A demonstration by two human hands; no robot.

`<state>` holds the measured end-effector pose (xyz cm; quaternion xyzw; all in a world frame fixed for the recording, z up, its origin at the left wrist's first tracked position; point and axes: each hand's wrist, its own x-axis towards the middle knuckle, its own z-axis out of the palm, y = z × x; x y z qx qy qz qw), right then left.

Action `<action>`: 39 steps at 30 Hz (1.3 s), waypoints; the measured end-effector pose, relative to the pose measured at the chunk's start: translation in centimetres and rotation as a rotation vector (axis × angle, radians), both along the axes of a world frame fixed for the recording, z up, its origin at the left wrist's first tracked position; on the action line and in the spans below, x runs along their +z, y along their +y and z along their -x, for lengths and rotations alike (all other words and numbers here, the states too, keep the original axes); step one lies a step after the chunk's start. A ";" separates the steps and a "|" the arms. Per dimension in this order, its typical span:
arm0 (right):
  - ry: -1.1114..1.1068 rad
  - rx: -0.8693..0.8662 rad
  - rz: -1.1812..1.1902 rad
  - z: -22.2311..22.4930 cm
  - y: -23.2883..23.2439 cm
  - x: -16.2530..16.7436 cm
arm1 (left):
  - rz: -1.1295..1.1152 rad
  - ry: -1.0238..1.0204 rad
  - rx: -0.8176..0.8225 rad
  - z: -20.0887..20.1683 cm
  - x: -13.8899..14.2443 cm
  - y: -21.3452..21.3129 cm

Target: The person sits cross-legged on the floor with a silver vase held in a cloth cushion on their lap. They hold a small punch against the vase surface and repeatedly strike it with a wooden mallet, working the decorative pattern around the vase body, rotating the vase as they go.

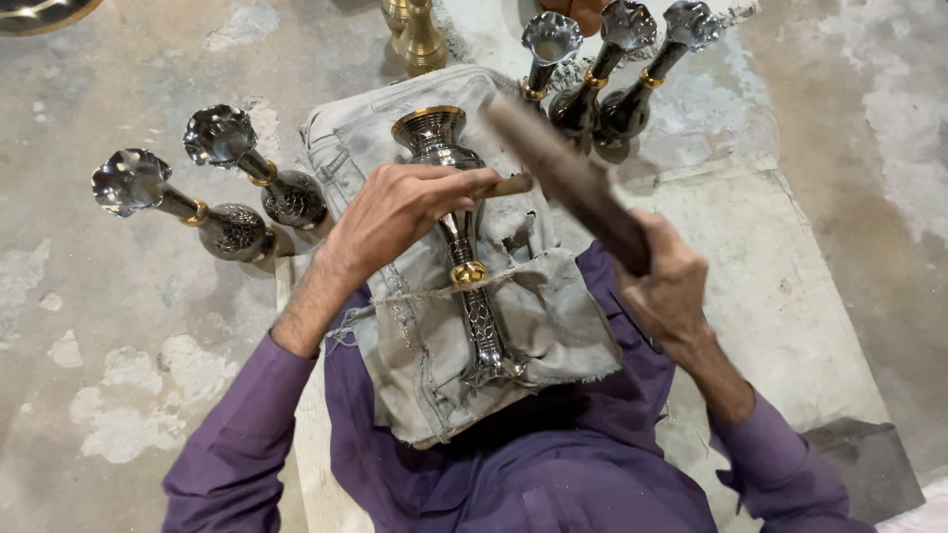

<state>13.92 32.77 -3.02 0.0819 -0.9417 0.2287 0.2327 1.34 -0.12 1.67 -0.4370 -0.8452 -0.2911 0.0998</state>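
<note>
We found the engraved metal vase [462,247] lying on its side across a grey cloth [553,326] spread over the person's lap, its flared mouth pointing away and its foot toward the body. The left hand [395,212] rested over the vase's neck, fingers closed around a thin punch-like tool [506,186] held against the metal. The right hand [667,281] was clenched around the handle of a blurred dark mallet [563,178], raised above the tool. We judged the vase rigid and fairly heavy, with a polished, slippery surface and a narrow waist at the brass ring, which looked the surest place to grip it; the thin flared rim seemed the likeliest part to dent. Two similar vases [212,183] stood on the concrete floor [99,326] to the left, and three more vases [602,69] stood just beyond the cloth.
</note>
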 end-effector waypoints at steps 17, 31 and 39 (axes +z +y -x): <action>-0.126 0.146 -0.130 2.7 0.8 7.7 | -0.518 -0.097 0.211 -1.8 -4.3 0.6; 0.101 0.439 -0.324 7.2 -2.3 15.2 | -0.787 -0.089 0.325 -3.3 -6.8 1.7; 0.080 0.400 -0.536 6.7 -5.8 19.4 | -0.790 -0.136 0.332 -3.5 -6.3 1.7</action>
